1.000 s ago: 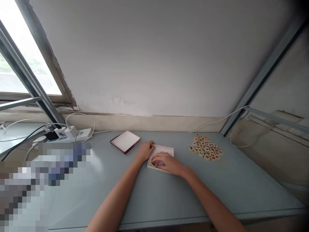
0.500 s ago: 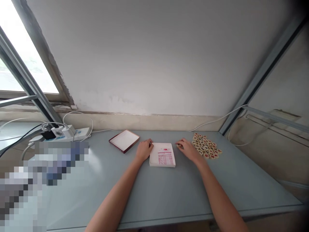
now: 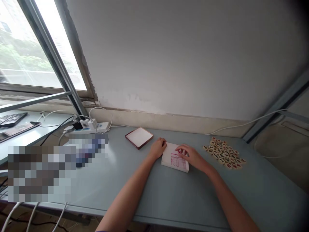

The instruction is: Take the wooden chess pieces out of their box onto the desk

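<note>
A shallow white box (image 3: 167, 156) with red pen lines on its inner face sits on the desk before me. My left hand (image 3: 158, 147) grips its left edge, thumb and fingers closed on the rim. Over its upper right part my right hand (image 3: 189, 155) hangs with curled fingers, and what they hold, if anything, is hidden. Right of that hand, round wooden Chinese chess pieces (image 3: 224, 153) with red and dark characters lie in a flat cluster. A dark red box lid (image 3: 139, 138), white inside, rests left of my left hand.
At the back left, a white power strip (image 3: 102, 127) carries plugs and cables. A blurred, pixelated patch (image 3: 58, 167) covers the desk's left part. Metal frame posts (image 3: 54, 61) rise at both sides, and a wall (image 3: 178, 71) stands behind the desk.
My right hand has moved left from beside the white box to over it; the chess piece seen at its fingertips is now out of sight. The camera has turned left. My left hand stays at the box.
</note>
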The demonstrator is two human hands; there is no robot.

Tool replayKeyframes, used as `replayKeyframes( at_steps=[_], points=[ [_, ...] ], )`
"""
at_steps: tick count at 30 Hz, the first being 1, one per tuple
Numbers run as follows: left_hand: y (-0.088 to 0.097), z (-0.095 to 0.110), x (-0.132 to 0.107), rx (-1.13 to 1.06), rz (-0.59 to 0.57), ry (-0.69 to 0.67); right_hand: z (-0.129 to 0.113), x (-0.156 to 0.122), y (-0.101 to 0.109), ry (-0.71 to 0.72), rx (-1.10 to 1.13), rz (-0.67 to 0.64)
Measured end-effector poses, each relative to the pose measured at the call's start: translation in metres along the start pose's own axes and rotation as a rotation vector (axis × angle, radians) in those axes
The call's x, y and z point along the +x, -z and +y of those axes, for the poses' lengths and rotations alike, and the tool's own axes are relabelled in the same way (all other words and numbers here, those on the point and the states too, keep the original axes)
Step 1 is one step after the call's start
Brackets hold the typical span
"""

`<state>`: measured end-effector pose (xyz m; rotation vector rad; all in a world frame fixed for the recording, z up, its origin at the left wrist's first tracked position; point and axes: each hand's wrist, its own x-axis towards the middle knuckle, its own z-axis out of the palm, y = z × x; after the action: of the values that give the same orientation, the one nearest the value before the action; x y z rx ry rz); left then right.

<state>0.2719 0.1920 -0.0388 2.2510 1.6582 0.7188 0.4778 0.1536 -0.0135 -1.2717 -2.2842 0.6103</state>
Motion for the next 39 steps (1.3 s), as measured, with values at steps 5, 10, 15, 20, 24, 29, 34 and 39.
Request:
replayKeyframes(
  at_steps=[5,10,15,20,24,29,34,39],
  points=[
    [-0.002,-0.001,-0.001,0.027,0.000,-0.056,0.003,-0.006,-0.013,-0.043,-0.023,-0.147],
    [-0.006,0.000,-0.002,0.047,0.018,-0.083,0.004,-0.010,-0.010,-0.100,-0.011,-0.205],
    [-0.004,0.000,-0.002,0.066,0.026,-0.080,0.002,-0.003,0.000,-0.044,-0.002,-0.045],
    [0.005,-0.009,0.001,0.130,0.103,-0.137,0.033,-0.009,0.028,-0.095,0.061,0.212],
    [0.010,-0.015,0.004,0.162,0.173,-0.122,0.048,-0.020,0.039,-0.224,-0.135,0.044],
    [0.013,-0.013,0.004,0.143,0.301,-0.160,0.038,-0.022,0.034,-0.180,-0.388,0.144],
    [0.014,-0.010,0.002,0.112,0.386,-0.182,0.036,-0.020,0.040,-0.121,-0.583,0.418],
    [0.009,-0.010,0.001,0.100,0.407,-0.173,0.031,-0.022,0.037,-0.273,-0.738,0.413]
  ],
)
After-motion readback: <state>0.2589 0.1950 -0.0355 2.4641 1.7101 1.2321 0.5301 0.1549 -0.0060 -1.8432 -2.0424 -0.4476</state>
